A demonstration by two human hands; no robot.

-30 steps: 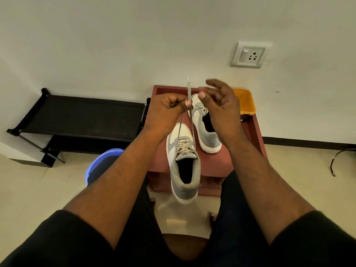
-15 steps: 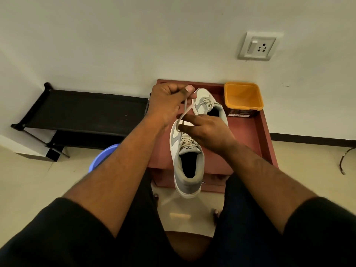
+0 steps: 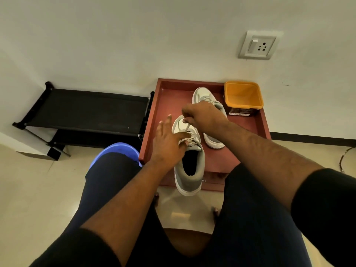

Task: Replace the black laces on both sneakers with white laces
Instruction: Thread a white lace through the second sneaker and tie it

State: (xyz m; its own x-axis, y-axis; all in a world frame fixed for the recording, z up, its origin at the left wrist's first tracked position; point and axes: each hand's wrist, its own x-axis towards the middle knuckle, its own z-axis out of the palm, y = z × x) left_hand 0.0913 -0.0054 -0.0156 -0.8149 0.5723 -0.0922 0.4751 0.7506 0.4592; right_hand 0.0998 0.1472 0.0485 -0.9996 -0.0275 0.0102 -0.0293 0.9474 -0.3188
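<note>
Just under the right hand point(image 3: 204, 116) a strand of white lace point(image 3: 186, 127) runs taut, up from the eyelets of the near sneaker point(image 3: 189, 166) to fingers curled in a pinch on its end. That sneaker lies lengthwise, toe pointing away, heel hanging over the near edge of the red bench point(image 3: 248, 130), so its long axis runs straight out from the person. Left hand point(image 3: 168, 143) is spread, fingers straight and fanned, resting against the left flank of the shoe by the laced section; it pinches nothing. So the lace rises away and slightly right, while the crossings it feeds sit directly below and toward the wrist of the right hand. My read: the left hand is the closer one to the eyelets and is placed to steady the shoe as the right draws the strand on along the toe direction. Beyond the right hand sits the far sneaker point(image 3: 201, 96), partly hidden by it, with white lacing showing. Further right of that hand stands an orange tub point(image 3: 243, 97).
</note>
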